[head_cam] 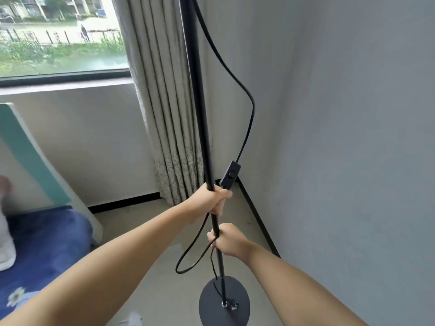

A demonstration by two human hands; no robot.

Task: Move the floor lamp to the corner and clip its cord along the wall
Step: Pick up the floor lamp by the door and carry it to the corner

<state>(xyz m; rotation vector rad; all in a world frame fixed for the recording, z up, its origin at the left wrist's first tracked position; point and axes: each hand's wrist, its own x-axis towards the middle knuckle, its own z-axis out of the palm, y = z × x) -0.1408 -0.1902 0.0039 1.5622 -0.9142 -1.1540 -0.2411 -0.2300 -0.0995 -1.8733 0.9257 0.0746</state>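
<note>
Two hands wrap the black pole of the floor lamp, one above the other. My left hand has its grip clenched around the pole higher up, just under the inline switch on the cord, and the cord passes through that same fist. My right hand is clenched on the pole lower down, and the cord seems to run through this grip too. Between and below the hands the cord hangs in a slack loop to the left of the pole. Above the switch it bows out to the right and climbs out of view. I see the round dark base near the bottom edge, over the pale floor; I cannot tell whether it touches. The room corner lies just beyond, where a beige curtain meets the grey wall. A blue bedcover lies at left.
</note>
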